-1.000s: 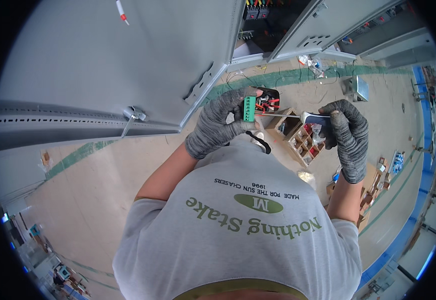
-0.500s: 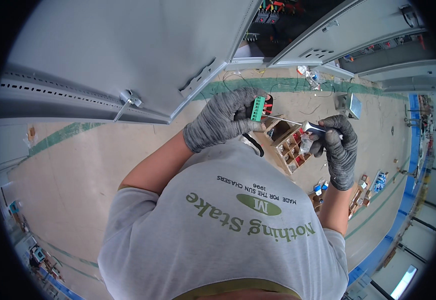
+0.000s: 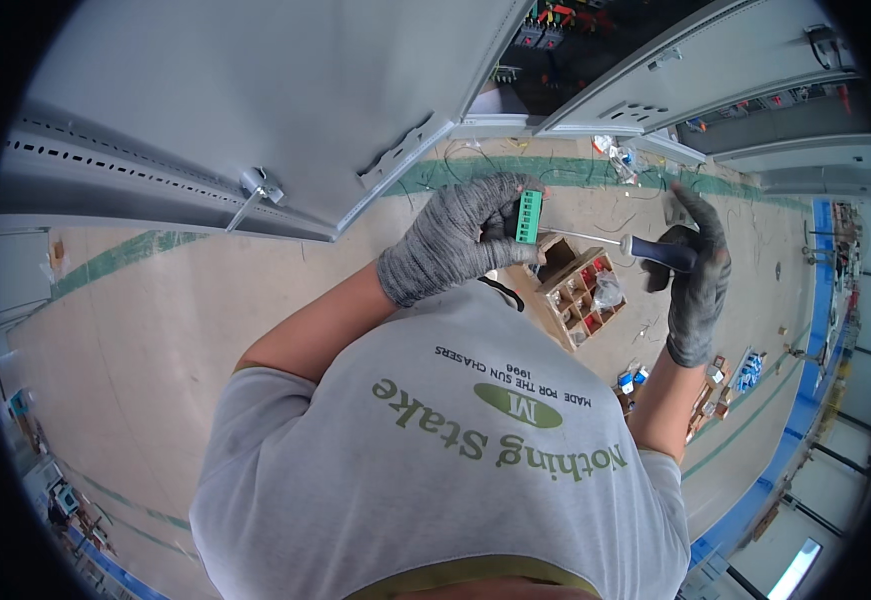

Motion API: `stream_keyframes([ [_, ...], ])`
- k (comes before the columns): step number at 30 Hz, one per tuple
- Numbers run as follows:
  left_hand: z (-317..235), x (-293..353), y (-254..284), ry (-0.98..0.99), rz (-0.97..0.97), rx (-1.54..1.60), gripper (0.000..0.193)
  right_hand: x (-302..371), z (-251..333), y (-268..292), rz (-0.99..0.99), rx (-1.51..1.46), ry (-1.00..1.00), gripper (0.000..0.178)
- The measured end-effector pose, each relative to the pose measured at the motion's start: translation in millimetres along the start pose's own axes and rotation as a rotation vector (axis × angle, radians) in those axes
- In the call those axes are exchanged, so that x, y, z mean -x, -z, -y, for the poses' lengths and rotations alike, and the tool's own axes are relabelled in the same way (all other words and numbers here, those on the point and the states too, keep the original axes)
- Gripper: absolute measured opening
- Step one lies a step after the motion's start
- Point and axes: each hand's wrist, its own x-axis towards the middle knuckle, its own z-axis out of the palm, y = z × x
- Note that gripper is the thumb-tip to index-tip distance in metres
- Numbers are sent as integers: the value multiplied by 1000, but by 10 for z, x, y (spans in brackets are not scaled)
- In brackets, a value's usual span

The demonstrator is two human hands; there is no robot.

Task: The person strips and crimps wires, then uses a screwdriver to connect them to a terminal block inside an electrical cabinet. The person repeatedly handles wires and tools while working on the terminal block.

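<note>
My left hand (image 3: 456,237), in a grey knit glove with bare fingertips, grips a green terminal block (image 3: 529,217) between fingers and thumb. A row of dark openings shows on the block's face. In my right hand (image 3: 698,275), gloved alike, is a screwdriver (image 3: 661,253) with a dark blue handle and a pale collar. Its shaft points left, and the tip is at the block's right edge; whether it sits in a screw I cannot tell. My index finger is stretched off the handle, which rests against the thumb and other fingers.
Ahead stand grey metal cabinets (image 3: 256,90), one with its door open on wired breakers (image 3: 546,38). A wooden compartment box (image 3: 581,305) of small parts stands on the floor below my hands. Loose wires and plastic scraps (image 3: 616,160) lie along the green floor stripe.
The right hand has moved a little right and opened its index finger outward along the screwdriver. The terminal block has shifted slightly right and turned, hiding the red and black parts seen behind it.
</note>
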Motion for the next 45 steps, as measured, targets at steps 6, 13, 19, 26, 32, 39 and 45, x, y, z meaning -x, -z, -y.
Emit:
stream_keyframes([
  [6,-78,14,54,203,42,14,55,-40,-106,-83,-121,116,125,75],
  [13,-15,42,20,54,-15,-32,54,-64,-211,93,50,2,-163,79],
  [19,-67,15,36,93,5,-2,52,-70,-128,-174,-82,-20,291,70],
  [26,-2,22,8,105,-18,9,55,-44,-223,0,-97,4,112,67],
  [32,21,30,-39,79,-53,55,51,-6,-88,212,9,94,-96,77],
  [39,-93,67,-71,126,41,-121,54,70,49,-146,-79,-31,163,45],
  [45,39,112,-114,250,54,157,61,223,-33,46,-7,-130,10,34],
])
